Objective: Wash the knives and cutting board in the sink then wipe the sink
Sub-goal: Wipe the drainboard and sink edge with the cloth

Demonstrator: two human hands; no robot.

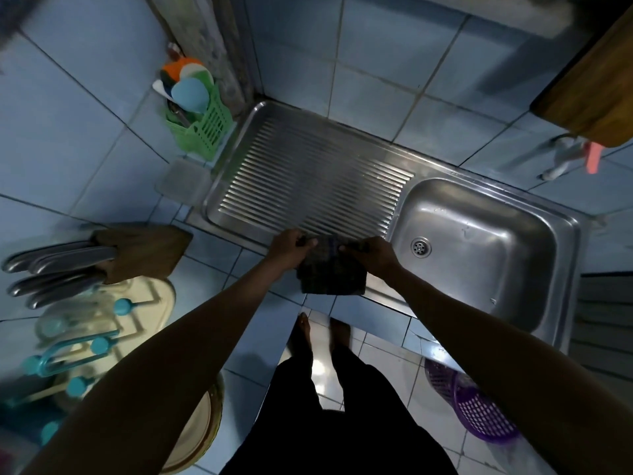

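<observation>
A dark checked cloth (331, 273) hangs over the near edge of the steel sink unit, between the ribbed drainboard (308, 180) and the basin (479, 248). My left hand (289, 249) grips the cloth's upper left corner and my right hand (371, 254) grips its upper right corner. Several steel-handled knives (58, 269) stick out of a wooden knife block (147, 252) on the counter at the left. A wooden cutting board (596, 87) hangs at the upper right, above the faucet (561, 159).
A green utensil caddy (202, 128) with plastic spoons stands at the drainboard's far left corner. Plates and a teal rack (85, 341) crowd the left counter. A purple basket (476, 406) sits on the floor under the sink. The basin holds only its drain (420, 247).
</observation>
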